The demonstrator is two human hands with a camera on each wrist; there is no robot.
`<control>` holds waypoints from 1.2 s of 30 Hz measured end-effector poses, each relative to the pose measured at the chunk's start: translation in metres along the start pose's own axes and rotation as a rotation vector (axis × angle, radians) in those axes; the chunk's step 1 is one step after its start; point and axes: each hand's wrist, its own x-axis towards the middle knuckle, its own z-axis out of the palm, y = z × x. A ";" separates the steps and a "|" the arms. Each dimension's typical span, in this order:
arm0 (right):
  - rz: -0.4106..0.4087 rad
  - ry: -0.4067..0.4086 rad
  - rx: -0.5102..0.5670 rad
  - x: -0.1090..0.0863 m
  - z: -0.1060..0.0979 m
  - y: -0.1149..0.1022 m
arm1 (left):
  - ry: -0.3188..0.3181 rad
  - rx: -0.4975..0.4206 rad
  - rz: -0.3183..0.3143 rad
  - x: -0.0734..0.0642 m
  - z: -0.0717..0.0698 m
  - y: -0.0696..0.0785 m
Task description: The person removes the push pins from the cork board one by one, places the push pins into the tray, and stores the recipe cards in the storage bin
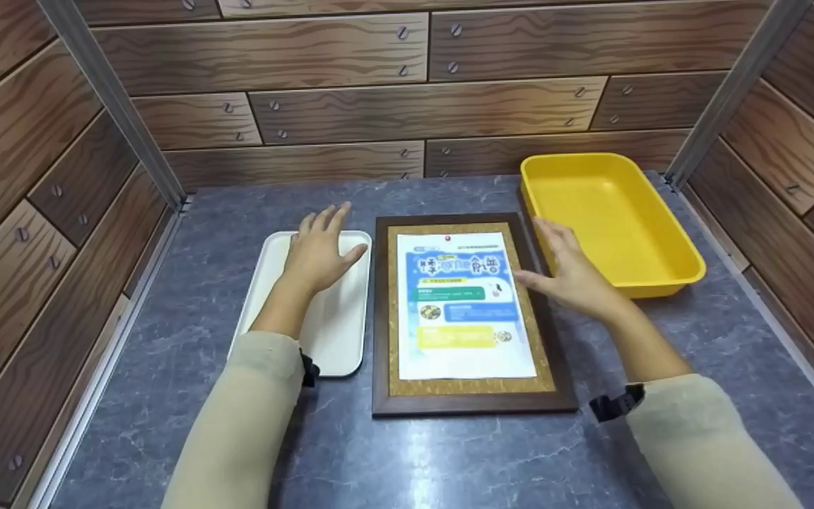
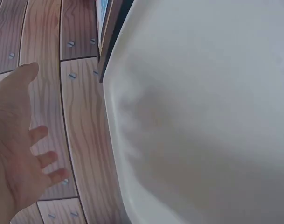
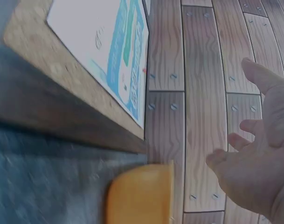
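Note:
My left hand (image 1: 321, 253) hovers over a white shallow tray (image 1: 333, 322), fingers spread and holding nothing; the left wrist view shows a gap between that hand (image 2: 20, 144) and the tray (image 2: 216, 93). Right of the tray lies a framed cork board (image 1: 474, 404) with a dark wooden frame. A printed colourful sheet (image 1: 467, 360) is fixed on it by a red pushpin (image 1: 448, 238). Above the board's right edge is my right hand (image 1: 568, 272), fingers extended, between the board and a yellow bin (image 1: 612, 219). In the right wrist view this hand (image 3: 253, 144) is empty.
The grey marbled tabletop (image 1: 492, 459) is bounded by wood-plank-patterned walls (image 1: 343, 49) at the back and both sides. Metal corner posts (image 1: 114, 99) stand at the back corners. The yellow bin sits at the back right, close beside the cork board.

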 end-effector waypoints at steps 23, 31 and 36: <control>0.209 -0.265 0.015 0.006 0.044 0.033 | -0.184 -0.486 0.186 0.028 0.031 0.051; 0.187 -0.234 -0.106 0.008 0.046 0.031 | -0.257 -0.445 0.219 0.047 0.046 0.083; 0.152 -0.198 -0.125 0.009 0.048 0.032 | -0.281 -0.435 0.219 0.059 0.056 0.091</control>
